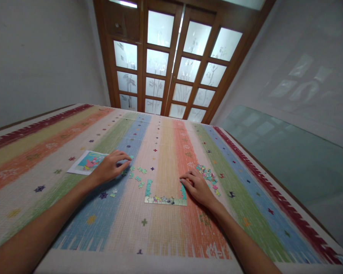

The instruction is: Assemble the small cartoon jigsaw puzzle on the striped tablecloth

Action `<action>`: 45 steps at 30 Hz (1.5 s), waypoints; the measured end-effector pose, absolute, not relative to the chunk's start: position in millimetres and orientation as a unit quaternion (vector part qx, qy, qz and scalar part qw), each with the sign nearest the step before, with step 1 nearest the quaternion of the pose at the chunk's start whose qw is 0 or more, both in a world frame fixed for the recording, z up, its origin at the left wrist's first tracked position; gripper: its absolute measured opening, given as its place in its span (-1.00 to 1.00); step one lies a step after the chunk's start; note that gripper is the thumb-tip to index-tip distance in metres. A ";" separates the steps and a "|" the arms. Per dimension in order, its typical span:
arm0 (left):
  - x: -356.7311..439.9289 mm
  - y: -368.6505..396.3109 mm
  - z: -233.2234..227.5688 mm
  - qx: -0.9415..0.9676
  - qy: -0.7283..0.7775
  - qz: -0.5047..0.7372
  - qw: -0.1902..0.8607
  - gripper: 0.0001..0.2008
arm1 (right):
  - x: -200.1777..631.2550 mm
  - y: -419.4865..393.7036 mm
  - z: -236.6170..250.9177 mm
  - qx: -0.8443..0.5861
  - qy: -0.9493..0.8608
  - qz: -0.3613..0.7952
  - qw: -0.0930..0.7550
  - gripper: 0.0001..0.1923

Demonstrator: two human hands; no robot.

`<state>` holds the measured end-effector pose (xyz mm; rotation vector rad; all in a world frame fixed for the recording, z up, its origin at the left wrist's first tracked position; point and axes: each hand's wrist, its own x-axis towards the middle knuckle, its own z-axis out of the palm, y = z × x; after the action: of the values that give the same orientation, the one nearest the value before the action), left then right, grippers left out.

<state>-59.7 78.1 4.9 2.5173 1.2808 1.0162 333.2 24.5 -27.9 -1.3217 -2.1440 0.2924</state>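
From the head view, the puzzle frame (165,198) lay on the striped mat (165,236). The right hand (198,186) rested palm down on the frame's right edge, fingers loosely together. The left hand (110,167) — left of the frame — curled over loose pieces (137,175), beside the picture (87,162).

- The part-built puzzle frame (165,197) lies on the striped cloth (165,236), between the two hands.
- The right hand (197,186) rests at the frame's right edge.
- A heap of loose pieces (207,174) lies just right of that hand.
- The left hand (110,167) rests on scattered pieces (137,173), left of the frame.
- The picture sheet (87,162) lies left of the left hand.
- The doors (171,61) stand behind the table.
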 end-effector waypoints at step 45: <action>-67.1 84.5 -6.5 0.902 0.383 0.195 0.029 -0.74 | 332.3 24.2 -29.4 -0.489 -0.812 0.094 0.305 -0.80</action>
<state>-67.1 84.5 -6.5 2.7831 1.1826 0.6001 332.3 24.2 -29.4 -1.2942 -2.1508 0.2491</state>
